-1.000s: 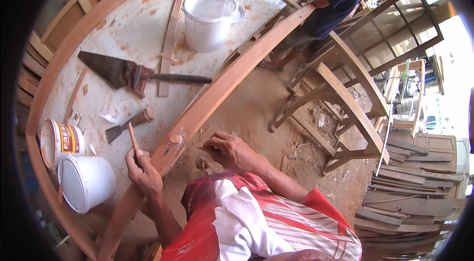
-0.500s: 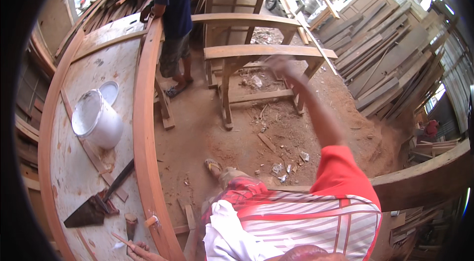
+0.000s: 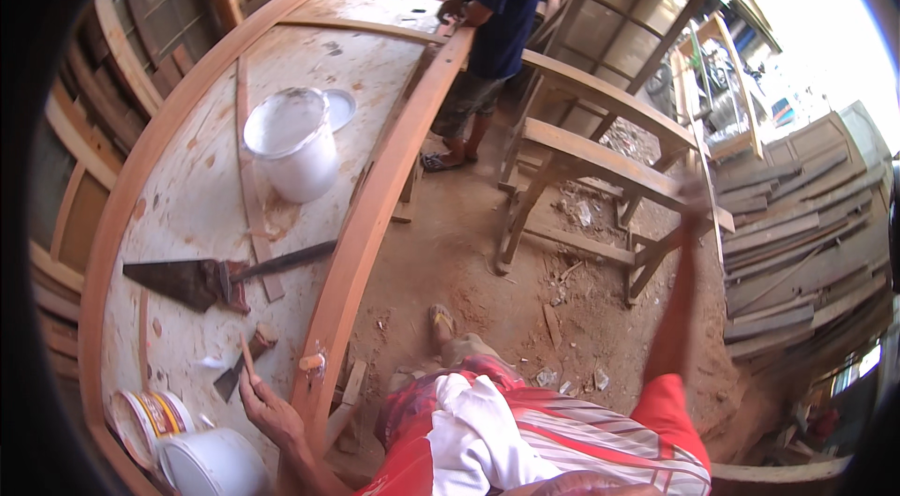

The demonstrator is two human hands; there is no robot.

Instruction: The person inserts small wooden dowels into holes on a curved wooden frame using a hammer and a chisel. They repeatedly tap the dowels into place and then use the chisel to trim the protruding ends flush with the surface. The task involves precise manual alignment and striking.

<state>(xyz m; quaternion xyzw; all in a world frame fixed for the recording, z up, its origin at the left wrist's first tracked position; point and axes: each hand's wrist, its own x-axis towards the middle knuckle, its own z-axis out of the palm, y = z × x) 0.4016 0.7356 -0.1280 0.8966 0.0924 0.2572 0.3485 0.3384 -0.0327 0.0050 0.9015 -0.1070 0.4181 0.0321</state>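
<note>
My left hand [image 3: 270,410] is closed around a thin, pointed wooden stick [image 3: 247,353] above the white board. Beside it lies a flat-bladed tool with a wooden handle [image 3: 262,338]. A short wooden peg [image 3: 312,362], with white stuff around it, sticks out of the reddish-brown wooden rail [image 3: 361,243] right of that hand. My right arm is stretched far forward to the right. My right hand [image 3: 692,198], smeared by motion, appears over the end of a wooden trestle [image 3: 609,158]; its fingers cannot be made out.
On the white board [image 3: 202,205] stand a white bucket [image 3: 305,168], a dark triangular blade [image 3: 178,283], a labelled tub [image 3: 155,421] and another white bucket [image 3: 216,463]. A person in blue [image 3: 506,4] stands at the rail's far end. Stacked planks [image 3: 797,243] lean at right.
The view has swung left, bringing the tub and second bucket into sight. My left hand, with the stick, shows more fully. My right arm stays outstretched, its hand now near the trestle's right end.
</note>
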